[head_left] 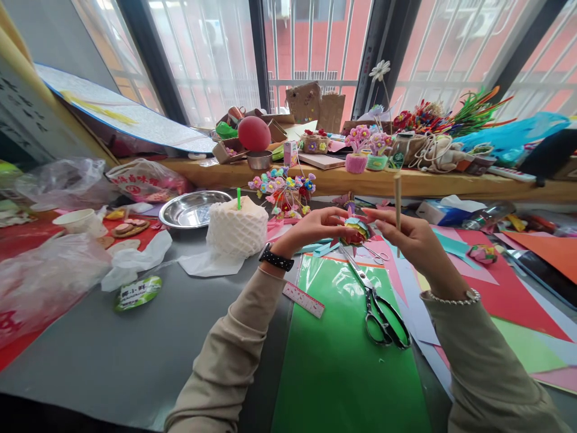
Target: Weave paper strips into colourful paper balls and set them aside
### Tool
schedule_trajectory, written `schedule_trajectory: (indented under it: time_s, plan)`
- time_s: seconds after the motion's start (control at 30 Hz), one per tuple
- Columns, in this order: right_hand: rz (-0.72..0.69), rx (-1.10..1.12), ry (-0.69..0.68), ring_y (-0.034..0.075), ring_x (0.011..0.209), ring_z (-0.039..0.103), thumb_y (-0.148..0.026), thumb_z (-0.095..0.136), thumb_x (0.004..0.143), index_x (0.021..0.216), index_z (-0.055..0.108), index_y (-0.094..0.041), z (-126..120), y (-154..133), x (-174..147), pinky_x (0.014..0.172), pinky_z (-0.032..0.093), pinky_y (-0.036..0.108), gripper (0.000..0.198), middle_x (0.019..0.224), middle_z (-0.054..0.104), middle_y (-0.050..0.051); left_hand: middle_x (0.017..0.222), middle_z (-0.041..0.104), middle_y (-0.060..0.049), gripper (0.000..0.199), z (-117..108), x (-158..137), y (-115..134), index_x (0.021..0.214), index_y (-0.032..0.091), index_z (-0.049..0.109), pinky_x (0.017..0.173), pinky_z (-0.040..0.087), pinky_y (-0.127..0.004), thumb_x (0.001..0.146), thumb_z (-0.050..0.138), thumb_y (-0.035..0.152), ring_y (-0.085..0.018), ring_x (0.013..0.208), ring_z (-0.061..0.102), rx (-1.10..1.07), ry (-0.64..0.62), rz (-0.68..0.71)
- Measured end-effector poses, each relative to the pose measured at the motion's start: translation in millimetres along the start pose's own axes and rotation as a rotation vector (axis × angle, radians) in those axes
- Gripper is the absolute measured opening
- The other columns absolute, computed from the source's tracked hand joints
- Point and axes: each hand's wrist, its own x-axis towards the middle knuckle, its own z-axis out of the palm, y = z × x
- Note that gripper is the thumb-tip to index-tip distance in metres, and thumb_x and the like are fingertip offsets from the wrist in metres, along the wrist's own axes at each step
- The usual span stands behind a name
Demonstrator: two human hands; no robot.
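Observation:
My left hand [313, 231] grips the side of a small folded paper flower [356, 230] with yellow, pale blue and red layers. Opposite it, my right hand [412, 237] has a thin wooden stick [397, 195] standing upright in its grasp, and its fingertips reach the flower's right side. Below both hands, large black-handled scissors [372, 294] lie on a green paper pack [338, 361] in clear film. A small pink-patterned ruler [305, 299] rests at the pack's left edge. Smaller scissors [377, 255] lie just behind.
A coconut in white foam netting [237, 228] with a green straw stands left, beside a steel dish [180, 211]. Coloured paper sheets [523, 288] and another paper flower [482, 254] lie right. Flower crafts [283, 189] and a crowded wooden ledge [324, 178] are behind.

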Motion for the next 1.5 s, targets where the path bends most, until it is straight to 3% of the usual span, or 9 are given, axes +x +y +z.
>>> schedule_trajectory:
  time_s: [0.1, 0.3, 0.53, 0.7, 0.8, 0.93, 1.07, 1.23, 1.5]
  plan:
    - [0.083, 0.100, 0.040, 0.015, 0.067, 0.057, -0.032, 0.049, 0.079, 0.097, 0.063, -0.018, -1, 0, 0, 0.052, 0.043, 0.025, 0.027, 0.081, 0.064, 0.004, 0.089, 0.062, -0.007, 0.039, 1, -1, -1, 0.102, 0.013, 0.051, 0.067, 0.041, -0.026, 0.067, 0.064, 0.026, -0.012, 0.076, 0.058, -0.044, -0.032, 0.013]
    - [0.050, 0.175, 0.021, 0.015, 0.073, 0.059, -0.033, 0.059, 0.072, 0.088, 0.065, -0.022, -2, 0, 1, 0.061, 0.047, 0.026, 0.020, 0.082, 0.066, 0.003, 0.096, 0.060, -0.007, 0.039, -3, -1, -5, 0.106, 0.017, 0.054, 0.067, 0.042, -0.025, 0.070, 0.061, 0.032, -0.012, 0.076, 0.057, -0.055, -0.034, -0.057]
    - [-0.027, 0.193, -0.082, 0.011, 0.061, 0.054, -0.035, 0.061, 0.071, 0.094, 0.062, -0.022, -1, -2, -2, 0.051, 0.043, 0.022, 0.027, 0.071, 0.063, 0.000, 0.086, 0.063, -0.006, 0.041, -5, 2, -21, 0.107, 0.016, 0.055, 0.058, 0.043, -0.019, 0.072, 0.059, 0.037, -0.009, 0.064, 0.057, -0.427, -0.118, -0.118]
    - [-0.067, 0.134, 0.043, 0.009, 0.051, 0.048, -0.037, 0.063, 0.069, 0.072, 0.060, -0.018, 3, 1, -2, 0.043, 0.035, 0.022, 0.019, 0.060, 0.056, -0.001, 0.080, 0.064, -0.007, 0.040, 1, 7, -25, 0.106, 0.011, 0.054, 0.050, 0.043, -0.018, 0.085, 0.037, 0.039, -0.008, 0.054, 0.056, -0.557, 0.002, -0.216]
    - [-0.151, 0.029, 0.135, 0.010, 0.053, 0.045, -0.035, 0.062, 0.070, 0.065, 0.057, -0.018, 4, 2, -1, 0.047, 0.035, 0.023, 0.019, 0.062, 0.054, 0.000, 0.078, 0.064, -0.008, 0.047, 2, 10, -22, 0.107, 0.007, 0.052, 0.055, 0.046, -0.019, 0.085, 0.032, 0.044, -0.010, 0.059, 0.059, -0.607, 0.012, -0.243]
    - [-0.228, -0.085, 0.236, 0.011, 0.056, 0.045, -0.033, 0.061, 0.072, 0.066, 0.058, -0.019, 5, 2, 0, 0.052, 0.037, 0.025, 0.015, 0.065, 0.053, 0.000, 0.086, 0.063, -0.010, 0.044, 5, 11, -18, 0.111, 0.009, 0.047, 0.074, 0.047, -0.024, 0.083, 0.039, 0.041, -0.014, 0.076, 0.062, -0.727, -0.003, -0.129]
    - [-0.296, -0.126, 0.274, 0.013, 0.066, 0.050, -0.029, 0.062, 0.071, 0.071, 0.060, -0.020, 5, 1, -1, 0.056, 0.040, 0.026, 0.009, 0.069, 0.053, 0.001, 0.088, 0.062, -0.005, 0.040, 12, 11, -16, 0.115, 0.014, 0.044, 0.086, 0.041, -0.027, 0.076, 0.053, 0.015, -0.011, 0.080, 0.061, -0.712, 0.014, 0.026]
    - [-0.377, -0.196, 0.243, 0.013, 0.069, 0.052, -0.023, 0.063, 0.070, 0.077, 0.060, -0.020, 5, -2, -2, 0.051, 0.040, 0.024, 0.008, 0.078, 0.054, 0.002, 0.080, 0.062, -0.002, 0.046, 15, 9, -16, 0.118, 0.018, 0.042, 0.082, 0.043, -0.027, 0.074, 0.055, 0.011, -0.010, 0.075, 0.061, -0.710, 0.043, 0.075]
    - [-0.490, -0.300, 0.366, 0.010, 0.059, 0.051, -0.020, 0.062, 0.072, 0.077, 0.059, -0.022, 10, -11, -6, 0.046, 0.038, 0.023, 0.006, 0.072, 0.056, 0.001, 0.085, 0.062, -0.003, 0.049, 16, 10, -17, 0.116, 0.020, 0.041, 0.076, 0.045, -0.026, 0.071, 0.058, 0.013, -0.011, 0.074, 0.061, -0.723, 0.015, 0.102]
